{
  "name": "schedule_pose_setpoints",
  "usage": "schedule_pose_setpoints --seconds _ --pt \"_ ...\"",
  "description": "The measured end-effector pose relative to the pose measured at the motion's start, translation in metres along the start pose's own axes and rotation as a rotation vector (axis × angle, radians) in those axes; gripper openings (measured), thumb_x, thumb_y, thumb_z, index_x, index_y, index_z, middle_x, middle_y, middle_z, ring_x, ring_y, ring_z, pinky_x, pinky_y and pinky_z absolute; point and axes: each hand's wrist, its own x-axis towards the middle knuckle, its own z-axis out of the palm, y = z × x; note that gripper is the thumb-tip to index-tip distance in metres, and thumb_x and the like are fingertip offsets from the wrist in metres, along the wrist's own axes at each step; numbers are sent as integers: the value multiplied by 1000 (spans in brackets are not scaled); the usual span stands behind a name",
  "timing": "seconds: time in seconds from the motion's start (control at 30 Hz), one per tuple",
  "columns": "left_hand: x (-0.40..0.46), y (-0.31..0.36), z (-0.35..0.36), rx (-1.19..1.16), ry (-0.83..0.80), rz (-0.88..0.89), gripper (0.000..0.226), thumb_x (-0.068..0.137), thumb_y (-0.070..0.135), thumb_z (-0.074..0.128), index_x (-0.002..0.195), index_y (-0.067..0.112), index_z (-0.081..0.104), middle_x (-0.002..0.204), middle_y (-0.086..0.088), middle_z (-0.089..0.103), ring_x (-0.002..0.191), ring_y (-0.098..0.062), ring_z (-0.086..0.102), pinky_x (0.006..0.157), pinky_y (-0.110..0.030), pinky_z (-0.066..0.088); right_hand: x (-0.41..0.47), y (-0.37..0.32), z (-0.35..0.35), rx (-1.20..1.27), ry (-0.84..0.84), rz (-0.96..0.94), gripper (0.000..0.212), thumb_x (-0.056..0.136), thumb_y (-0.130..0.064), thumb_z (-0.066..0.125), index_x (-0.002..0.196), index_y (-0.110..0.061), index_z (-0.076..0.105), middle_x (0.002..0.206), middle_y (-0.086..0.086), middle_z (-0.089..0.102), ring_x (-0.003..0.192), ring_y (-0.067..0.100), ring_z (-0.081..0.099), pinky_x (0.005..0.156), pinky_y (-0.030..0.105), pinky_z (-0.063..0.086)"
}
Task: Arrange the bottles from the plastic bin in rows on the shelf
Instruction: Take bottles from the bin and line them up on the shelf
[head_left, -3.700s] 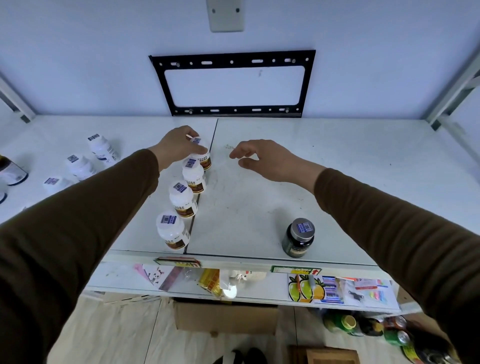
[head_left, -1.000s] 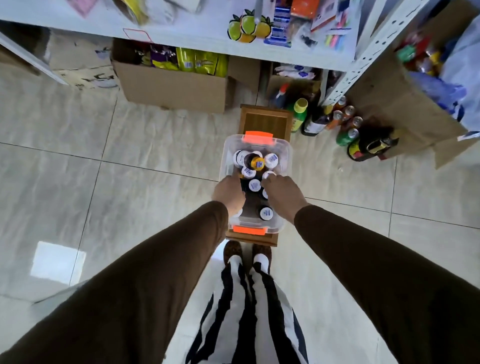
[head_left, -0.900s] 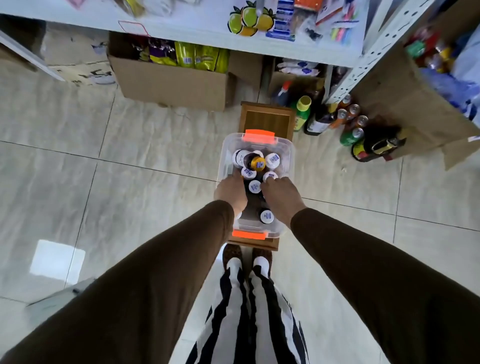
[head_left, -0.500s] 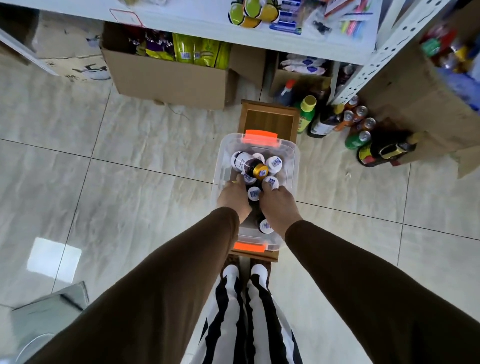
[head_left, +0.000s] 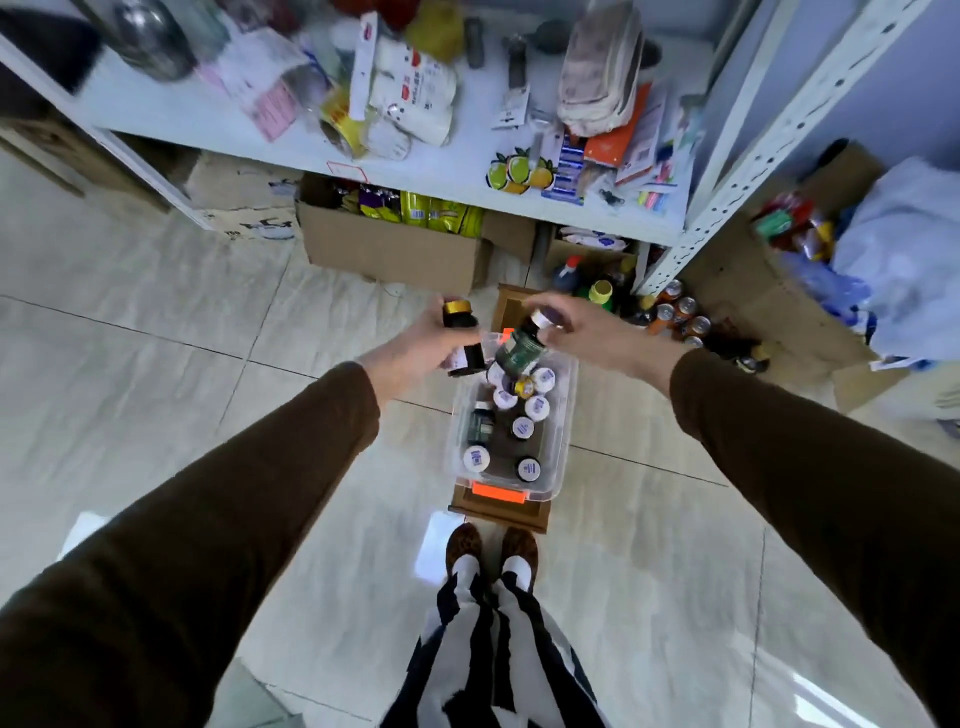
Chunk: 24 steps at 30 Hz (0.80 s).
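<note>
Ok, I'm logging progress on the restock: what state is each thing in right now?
Left hand: grip closed on a dark gold-capped bottle, lifted above the bin.
Right hand: grip closed on a dark green white-capped bottle, tilted, in the air.
Clear plastic bin with orange latches: open, on a small wooden stand, bottles still inside.
Brown cardboard box: open, packets inside.

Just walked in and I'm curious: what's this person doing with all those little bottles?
A person is emptying a clear plastic bin on the floor. The left hand holds a dark bottle with a gold cap; the right hand holds a dark green bottle by its top. Both are lifted above the bin, where more bottles remain. The cluttered shelf is just ahead.
</note>
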Motion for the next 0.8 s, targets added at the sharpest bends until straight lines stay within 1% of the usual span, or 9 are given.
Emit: schedule_pose_setpoints --seconds 0.1,0.17,0.23,0.37,0.43,0.5,0.6,0.67,0.8 --pt "-28 63 -24 -68 43 37 24 99 29 59 118 25 44 102 -3 59 94 -21 56 84 -40 47 -19 -54 -38 199 4 -58 41 100 -19 52 140 -29 46 126 -7 52 113 9 56 96 26 49" --pt "-48 100 -37 -96 87 78 18 100 35 54 112 24 47 95 -6 54 87 -21 52 81 -41 43 -33 -88 -59 266 8 -120 43 100 -18 53 142 -28 46 127 -6 53 112 13 60 96 32 54" --pt "-70 135 -46 -127 124 136 9 103 30 45 107 22 43 90 -9 46 77 -21 45 77 -39 40 -46 -118 -79 259 8 -182 45 99 -23 55 142 -30 46 140 -1 47 121 16 57 95 36 55" --pt "-108 185 -63 -83 125 257 10 104 25 45 112 20 47 102 -11 54 91 -24 53 83 -43 48 -68 -176 -104 236 64 -242 45 98 -21 57 142 -25 48 139 1 47 117 15 60 91 33 57" --pt "-124 203 -71 -56 124 301 20 100 29 52 119 24 53 109 -9 59 97 -22 58 84 -41 55 -78 -203 -110 199 150 -253 43 96 -23 61 138 -21 51 133 3 50 107 15 64 79 28 60" --pt "-139 218 -78 -22 149 349 31 101 25 54 131 17 51 113 -7 62 100 -19 62 80 -37 57 -86 -224 -115 187 230 -271 39 93 -25 65 130 -18 55 126 3 57 100 16 66 66 20 57" --pt "-157 235 -86 -18 176 406 42 99 19 60 137 8 47 124 -11 63 110 -22 64 90 -39 56 -91 -247 -121 193 313 -291 29 88 -27 71 114 -20 60 111 2 64 101 19 66 77 29 59" --pt "-168 242 -91 -10 178 429 41 98 18 61 135 5 50 128 -15 63 114 -24 64 91 -38 56 -95 -259 -122 214 328 -300 26 87 -24 73 108 -19 61 102 0 66 99 19 67 85 38 59" --pt "-184 250 -101 -9 164 479 39 98 18 62 134 7 52 128 -13 64 109 -20 65 90 -34 55 -100 -280 -119 200 346 -324 32 85 -22 75 113 -12 61 107 7 68 103 22 68 88 44 58"
